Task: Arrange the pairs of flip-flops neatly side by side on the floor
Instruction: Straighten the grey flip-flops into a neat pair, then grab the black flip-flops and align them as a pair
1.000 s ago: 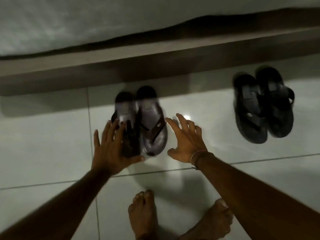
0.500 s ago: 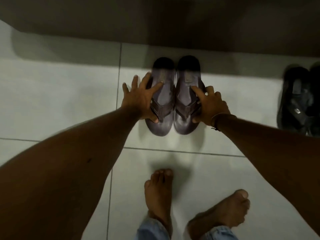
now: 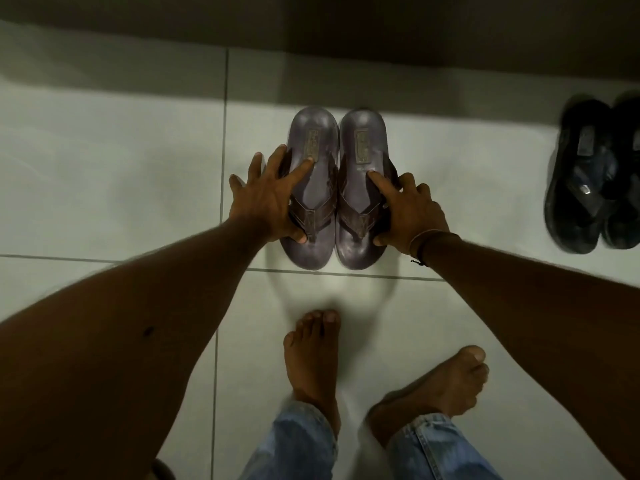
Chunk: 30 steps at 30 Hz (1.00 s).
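On the pale, shiny tile floor [image 3: 104, 188] sit two brown flip-flops, side by side and touching along their inner edges. Each one has a smooth, rounded sole that looks like rubber, a small patch on the heel part, and wide brown straps that meet in a V. The straps look like leather, with a bumpy pattern. The rounded heels point away from the person, toward a dark strip [image 3: 311, 29] at the top of the view.

The left hand [image 3: 266, 202] lies over the outer side of the left flip-flop [image 3: 311, 188]. Its fingers are spread, one fingertip presses on the sole, and the thumb rests near the strap. It is pressing, not closed around the shoe. The right hand [image 3: 408, 209] does the same on the outer side of the right flip-flop [image 3: 360, 188], with one finger on the sole and the other fingers bent over the edge. A thin string band [image 3: 424, 242] goes around the right wrist.

Far to the right, well apart, lies a black pair of sandals [image 3: 588, 181]. They look thick and a bit blurry, with a small shiny bit on one strap.

Thin dark lines cross the floor between the big square tiles. Near the bottom are two bare feet [image 3: 315, 355] and the soft blue ends of jeans [image 3: 301, 445].
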Tool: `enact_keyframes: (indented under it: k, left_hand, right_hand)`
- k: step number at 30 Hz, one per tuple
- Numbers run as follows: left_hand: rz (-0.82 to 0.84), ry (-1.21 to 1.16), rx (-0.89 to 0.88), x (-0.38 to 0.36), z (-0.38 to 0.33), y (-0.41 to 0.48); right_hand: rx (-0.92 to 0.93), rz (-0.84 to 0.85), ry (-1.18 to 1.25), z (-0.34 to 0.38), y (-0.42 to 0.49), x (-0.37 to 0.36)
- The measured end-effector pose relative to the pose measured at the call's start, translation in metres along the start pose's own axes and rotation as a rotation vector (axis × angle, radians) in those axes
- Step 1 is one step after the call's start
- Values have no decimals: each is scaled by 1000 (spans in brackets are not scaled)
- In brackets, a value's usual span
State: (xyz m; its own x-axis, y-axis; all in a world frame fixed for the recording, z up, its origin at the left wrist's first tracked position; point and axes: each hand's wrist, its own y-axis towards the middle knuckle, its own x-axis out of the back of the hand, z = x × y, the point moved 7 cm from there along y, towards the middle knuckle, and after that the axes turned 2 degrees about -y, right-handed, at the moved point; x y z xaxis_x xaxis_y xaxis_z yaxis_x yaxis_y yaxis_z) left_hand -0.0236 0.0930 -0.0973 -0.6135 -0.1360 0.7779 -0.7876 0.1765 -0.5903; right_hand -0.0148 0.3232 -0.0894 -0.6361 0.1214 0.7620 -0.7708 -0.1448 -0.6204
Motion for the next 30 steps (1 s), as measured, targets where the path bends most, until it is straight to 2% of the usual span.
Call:
enact_keyframes:
  k: [14,19,25,30]
  left_hand:
    - [-7,22,-25,0,-3,0]
    - [-35,33,-94,22,-18,-2]
    - [-109,88,-257,64,-134,14]
    - [-37,37,-311,62,-262,43]
  right_hand:
    - [44,5,8,-8,-9,-7]
    - [-2,-50,76,-48,-34,24]
    - [-168,-79,-23,-175,-81,83]
    - [-322,-135,-30,-302,-115,112]
